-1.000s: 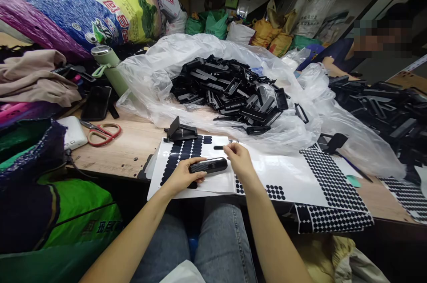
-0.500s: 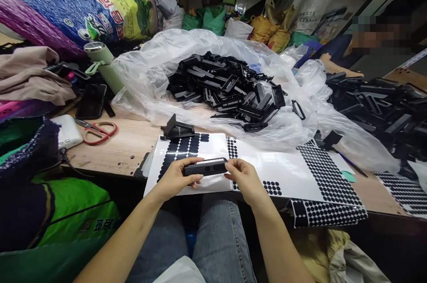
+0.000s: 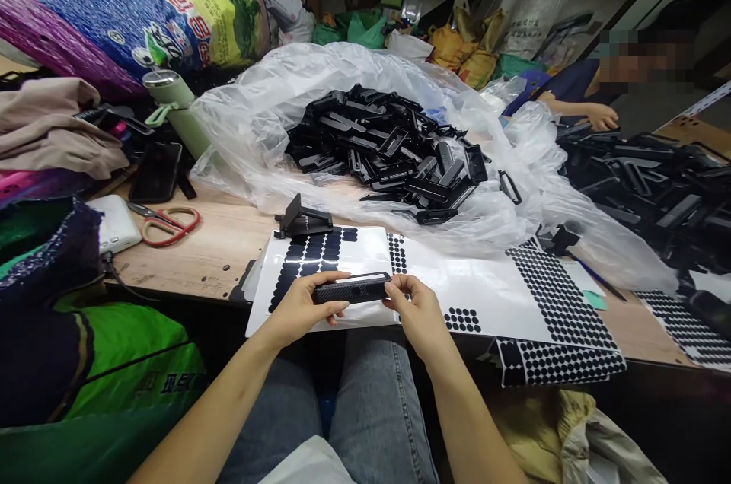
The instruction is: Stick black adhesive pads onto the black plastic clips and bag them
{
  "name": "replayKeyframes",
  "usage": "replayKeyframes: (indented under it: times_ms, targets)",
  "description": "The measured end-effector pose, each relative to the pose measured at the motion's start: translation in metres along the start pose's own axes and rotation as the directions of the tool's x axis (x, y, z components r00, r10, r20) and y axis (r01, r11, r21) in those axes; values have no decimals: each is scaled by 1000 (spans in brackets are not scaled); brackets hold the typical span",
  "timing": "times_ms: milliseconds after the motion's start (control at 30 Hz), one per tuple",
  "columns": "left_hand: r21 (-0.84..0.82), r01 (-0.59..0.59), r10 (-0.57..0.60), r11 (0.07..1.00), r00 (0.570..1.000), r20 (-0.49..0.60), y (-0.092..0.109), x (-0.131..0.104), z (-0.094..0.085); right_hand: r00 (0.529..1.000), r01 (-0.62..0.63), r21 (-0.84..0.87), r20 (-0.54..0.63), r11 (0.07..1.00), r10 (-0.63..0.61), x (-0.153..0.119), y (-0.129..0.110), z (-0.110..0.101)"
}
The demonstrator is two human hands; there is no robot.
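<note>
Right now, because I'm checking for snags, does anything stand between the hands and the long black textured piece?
Nothing visible does. The left hand holds the left end of the long black textured piece, and the right hand touches its right end. The heap of black plastic parts lies beyond, apart from both hands.

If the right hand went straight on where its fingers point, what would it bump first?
The right hand would likely meet the black piece first: it seems to touch one end. The left hand looks next, though depth is unclear.
</note>
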State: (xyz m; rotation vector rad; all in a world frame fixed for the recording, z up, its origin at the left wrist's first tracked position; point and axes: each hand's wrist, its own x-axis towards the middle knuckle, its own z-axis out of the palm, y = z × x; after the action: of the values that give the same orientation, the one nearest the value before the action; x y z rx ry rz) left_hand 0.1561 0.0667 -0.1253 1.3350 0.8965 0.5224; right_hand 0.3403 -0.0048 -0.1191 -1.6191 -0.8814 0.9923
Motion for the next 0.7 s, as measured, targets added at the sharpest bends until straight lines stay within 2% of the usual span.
replayKeyframes:
  times_ms: [333,400,500,600,700]
  targets:
    - [-27,0,0,1000,1000,-11,5,-2,4,993,74,-161,-74,984,-87,-6,2,2]
    - [-44,0,0,999,1000,-21,5,-3,5,991,75,-70,-104,995,-82,-5,4,4]
    - [-58,0,-3,998,999,-42,7,-8,4,994,40,201,-111,979,-17,-1,6,3]
    - [-62,-9,1,998,993,-116,15,-17,1,984,43,446,-174,894,39,1,4,-4]
    - [-53,-48,34,997,971,-236,26,-32,-5,965,85,617,-247,783,89,0,-1,-12]
